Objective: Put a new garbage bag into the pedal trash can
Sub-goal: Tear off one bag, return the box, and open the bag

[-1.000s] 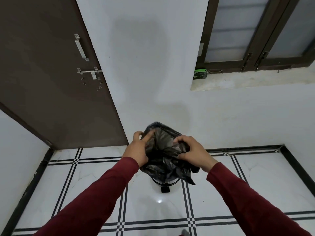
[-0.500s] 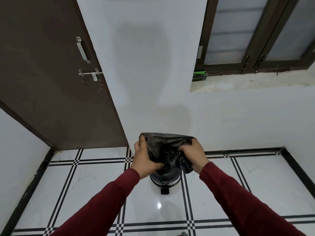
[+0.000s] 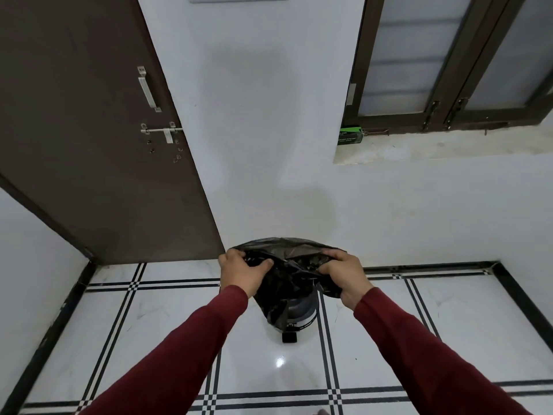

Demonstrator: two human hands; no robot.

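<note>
Now both hands clutch the black garbage bag (image 3: pixel 287 265) above the pedal trash can (image 3: pixel 299 313).
Left hand (image 3: pixel 242 272) and right hand (image 3: pixel 344 275) grip its crumpled rim; white tiled floor (image 3: pixel 167 322) below, near the wall.

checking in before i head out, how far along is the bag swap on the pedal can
Done: a black garbage bag is out and partly spread. In hand: the left hand and right hand grip its edges, holding it above the pedal trash can on the floor. Left: lowering it into the can and fitting it over the rim; whether the lid is open is hidden.

two hands (image 3: pixel 244 272), one garbage bag (image 3: pixel 287 265), one trash can (image 3: pixel 300 314)
</note>
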